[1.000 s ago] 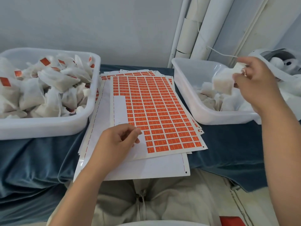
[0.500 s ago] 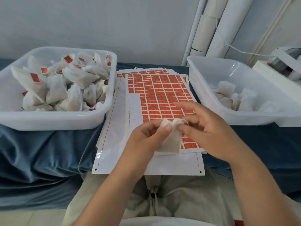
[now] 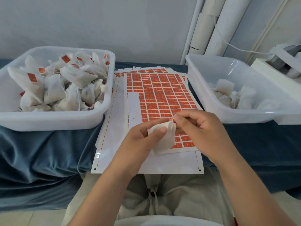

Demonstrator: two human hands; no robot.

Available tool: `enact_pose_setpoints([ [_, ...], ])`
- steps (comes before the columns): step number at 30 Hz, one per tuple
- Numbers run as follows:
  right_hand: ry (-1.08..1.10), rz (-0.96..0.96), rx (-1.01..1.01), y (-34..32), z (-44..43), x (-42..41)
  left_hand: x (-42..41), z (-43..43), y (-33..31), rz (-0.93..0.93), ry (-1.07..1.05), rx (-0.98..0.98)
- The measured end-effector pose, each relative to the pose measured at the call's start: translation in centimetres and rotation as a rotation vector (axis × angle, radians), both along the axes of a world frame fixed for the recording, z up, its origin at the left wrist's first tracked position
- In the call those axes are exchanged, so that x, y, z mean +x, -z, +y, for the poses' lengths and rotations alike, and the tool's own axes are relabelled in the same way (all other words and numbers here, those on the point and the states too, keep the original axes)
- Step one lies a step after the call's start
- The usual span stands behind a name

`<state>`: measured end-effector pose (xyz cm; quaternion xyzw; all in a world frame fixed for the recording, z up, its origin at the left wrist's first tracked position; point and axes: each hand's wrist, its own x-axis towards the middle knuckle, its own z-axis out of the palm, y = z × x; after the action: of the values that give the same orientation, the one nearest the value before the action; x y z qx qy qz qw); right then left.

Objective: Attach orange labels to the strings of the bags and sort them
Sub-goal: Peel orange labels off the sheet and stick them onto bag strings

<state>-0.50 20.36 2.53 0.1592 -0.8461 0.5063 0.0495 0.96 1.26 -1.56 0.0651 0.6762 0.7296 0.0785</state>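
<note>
Pouch (image 3: 163,138) of soft white mesh, pinched by left hand (image 3: 140,141), right hand (image 3: 202,129)

An open lane runs near to far between the left tub (image 3: 48,121) and the right tub (image 3: 211,101), floored by flat label sheets (image 3: 159,95). The left tub is heaped with bags (image 3: 53,88) about to its rim; the right tub has free depth above a low pile (image 3: 228,93). Pipes (image 3: 210,25) close off the far right.
</note>
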Motion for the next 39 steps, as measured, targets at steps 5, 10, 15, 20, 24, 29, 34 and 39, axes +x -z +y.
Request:
enact_pose_setpoints([
  [5,0.047,0.049,0.011,0.2,-0.8,0.5,0.4,1.1,0.1,0.128,-0.090,-0.054],
  [10,0.150,0.157,0.143,0.1,-1.0,0.8,0.2,1.3,0.5,0.259,-0.175,-0.155],
  [15,0.073,-0.202,0.056,0.2,-0.9,0.5,0.3,1.5,0.8,0.283,-0.110,-0.165],
  [20,-0.046,-0.456,-0.751,0.2,0.0,-0.2,0.1,0.8,0.5,0.269,-0.120,-0.144],
  [24,-0.097,-0.435,-0.898,0.9,-0.2,-0.5,0.0,0.2,0.4,0.222,-0.089,-0.179],
  [29,-0.252,-0.548,-1.140,1.0,-0.8,-0.2,0.0,0.3,0.9,0.307,-0.009,-0.267],
  [34,-0.081,-0.479,-1.159,0.4,0.2,-0.7,-0.5,-0.7,0.3,0.236,-0.361,-0.390],
  [39,0.316,-0.120,-0.509,1.9,0.7,-1.3,-2.6,-3.4,0.7,-0.137,-0.403,0.124],
])
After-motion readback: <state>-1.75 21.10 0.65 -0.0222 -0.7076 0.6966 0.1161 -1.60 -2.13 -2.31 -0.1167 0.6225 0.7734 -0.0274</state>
